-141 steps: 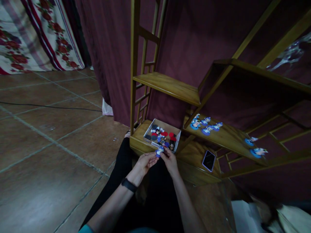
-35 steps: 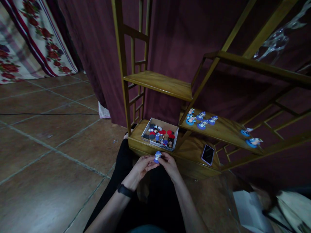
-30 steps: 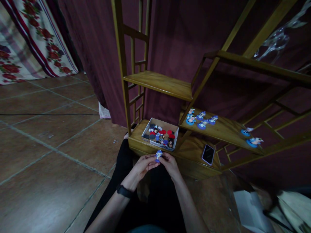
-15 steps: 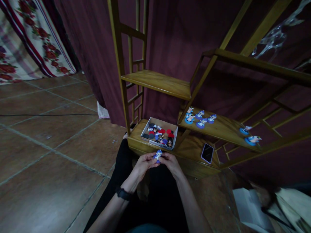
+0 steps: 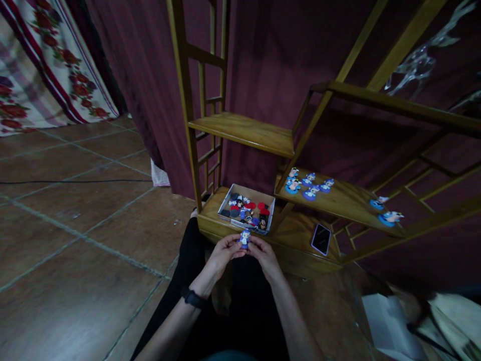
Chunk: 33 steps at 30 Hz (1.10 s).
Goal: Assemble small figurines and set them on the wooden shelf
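Note:
A small white and purple figurine (image 5: 245, 238) is pinched between both hands, just in front of the low shelf. My left hand (image 5: 225, 250) closes on its left side, and my right hand (image 5: 262, 250) grips its right side. Right beyond the fingers stands an open cardboard box (image 5: 271, 213) holding loose figurine parts and red and dark discs. Up on the right-hand shelf, several finished-looking figurines, such as a purple one (image 5: 311, 192) and a blue-based one (image 5: 292, 186), stand in a group.
Two more blue-based figurines, one of them here (image 5: 391, 218), stand at the shelf's right end. A phone (image 5: 321, 238) lies on the lower board (image 5: 293, 233). Wooden posts (image 5: 183, 90) and an upper shelf (image 5: 244, 131) frame the area. A white box (image 5: 389, 321) sits on the floor at right.
The figurine has turned a little between the fingers and now looks more upright, facing me. Both hands stay in nearly the same place; the view has shifted slightly.

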### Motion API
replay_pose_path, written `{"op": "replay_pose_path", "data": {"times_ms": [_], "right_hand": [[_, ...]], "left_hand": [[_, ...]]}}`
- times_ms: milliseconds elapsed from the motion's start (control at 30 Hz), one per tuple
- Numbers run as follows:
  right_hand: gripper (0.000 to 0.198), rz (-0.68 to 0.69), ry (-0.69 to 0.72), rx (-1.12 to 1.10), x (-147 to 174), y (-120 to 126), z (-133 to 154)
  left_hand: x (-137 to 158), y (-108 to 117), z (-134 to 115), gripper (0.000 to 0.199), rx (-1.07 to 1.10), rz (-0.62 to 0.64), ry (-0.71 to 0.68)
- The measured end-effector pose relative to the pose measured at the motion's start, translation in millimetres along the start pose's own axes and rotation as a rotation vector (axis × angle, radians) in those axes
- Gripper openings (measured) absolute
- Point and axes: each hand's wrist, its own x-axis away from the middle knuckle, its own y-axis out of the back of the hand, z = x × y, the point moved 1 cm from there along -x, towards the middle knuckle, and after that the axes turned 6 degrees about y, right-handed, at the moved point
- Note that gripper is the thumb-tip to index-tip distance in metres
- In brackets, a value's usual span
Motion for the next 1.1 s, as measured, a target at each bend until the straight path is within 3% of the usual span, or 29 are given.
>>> {"op": "replay_pose_path", "data": {"times_ms": [200,467,633,900,1100], "right_hand": [[0.035,-0.074,0.036,0.049,-2,-2,-5],[0.029,-0.082,0.205,0.418,-4,0,-9],[0.029,-0.106,0.273,0.519,-1,-2,-6],[0.032,-0.125,0.189,0.337,-5,2,-20],[0.031,-0.127,0.144,0.193,-1,-5,-10]], "left_hand": [[2,-2,-4,0.034,0.046,0.018,0.034],[3,-6,-2,0.031,0.064,-0.032,-0.001],[2,-8,1,0.029,0.065,-0.041,-0.020],[4,-9,0,0.026,0.134,-0.036,-0.036],[4,-9,1,0.023,0.196,-0.049,-0.023]]}}
